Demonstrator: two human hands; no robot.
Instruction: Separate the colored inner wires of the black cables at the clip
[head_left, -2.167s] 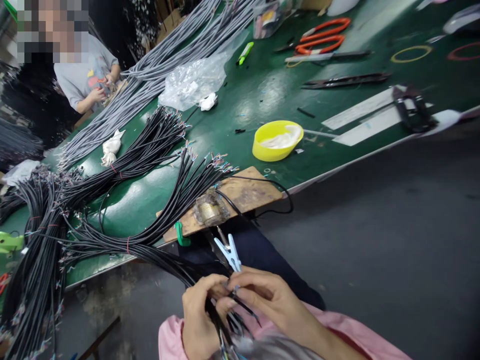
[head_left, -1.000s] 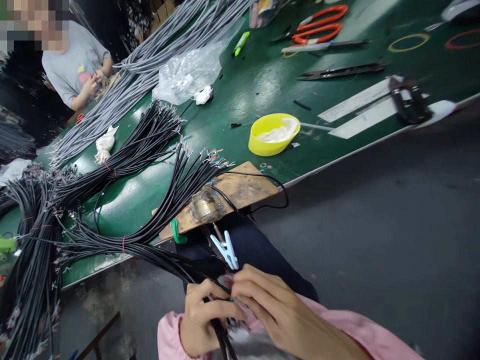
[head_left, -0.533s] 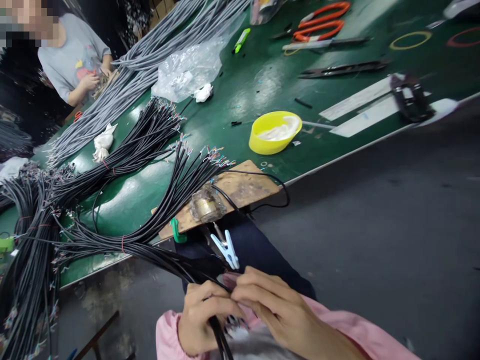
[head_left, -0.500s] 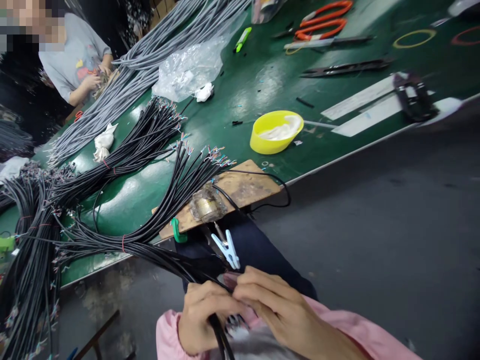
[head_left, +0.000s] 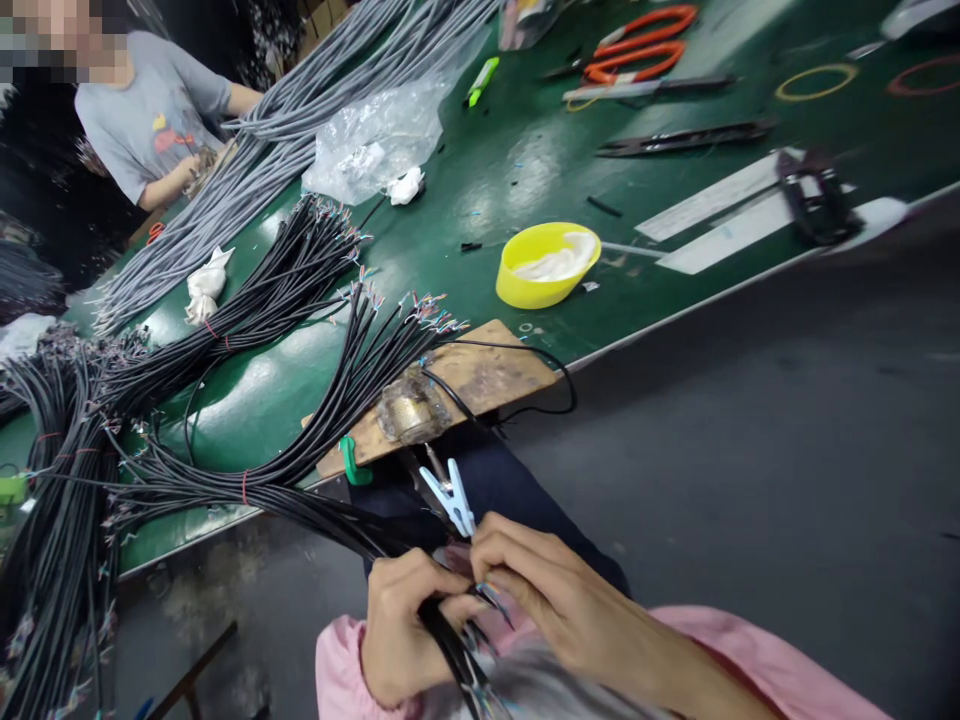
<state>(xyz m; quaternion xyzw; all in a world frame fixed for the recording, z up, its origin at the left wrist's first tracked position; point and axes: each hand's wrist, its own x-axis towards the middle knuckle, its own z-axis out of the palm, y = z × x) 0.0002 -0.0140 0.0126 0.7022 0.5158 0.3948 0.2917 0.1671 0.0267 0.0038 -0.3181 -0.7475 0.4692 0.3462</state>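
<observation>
My left hand (head_left: 412, 625) is wrapped round a bundle of black cables (head_left: 330, 515) that runs from the table down over my lap. Thin coloured wire ends stick out below that hand. My right hand (head_left: 536, 590) is closed beside it, its fingertips pinching a cable end whose thin wires (head_left: 491, 598) show under the fingers. Just above my hands is a light blue clothespin (head_left: 452, 500), by a metal rod under the wooden board (head_left: 495, 370). On the board sits a grimy brass-coloured block (head_left: 411, 412), with stripped cable ends lying close by.
On the green table (head_left: 442, 240) are a yellow bowl (head_left: 525, 295) of white paste, orange-handled scissors (head_left: 637, 60), tweezers-like black pliers (head_left: 682, 138) and white strips (head_left: 705, 205). Grey cables (head_left: 270, 130) and more black bundles (head_left: 247, 290) lie left. A person (head_left: 157, 120) works across the table.
My right hand has risen slightly, and coloured wires now show beneath its fingertips. The cable bundle below my left hand has shifted right, showing more wire ends. The other person's arm has moved.
</observation>
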